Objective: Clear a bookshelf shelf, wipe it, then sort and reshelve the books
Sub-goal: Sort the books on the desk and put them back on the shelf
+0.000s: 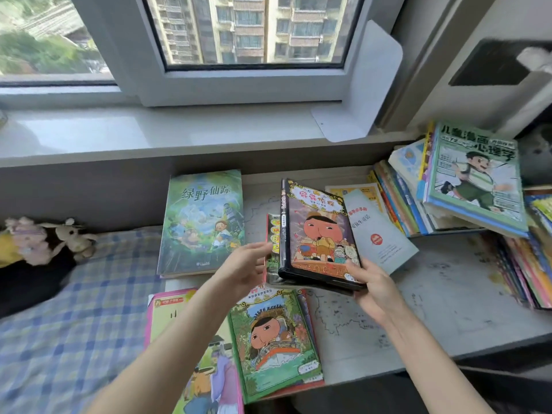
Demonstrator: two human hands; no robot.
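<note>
right hand (370, 283) grips dark comic book (319, 234) (lower corner) | left hand (248, 267) straight-fingered at its spine edge

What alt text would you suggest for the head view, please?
The right hand grips the lower corner of a stack of picture books over a desk below a window, and the left hand touches its left edge. More books lie on the desk, with a pile at right.
</note>
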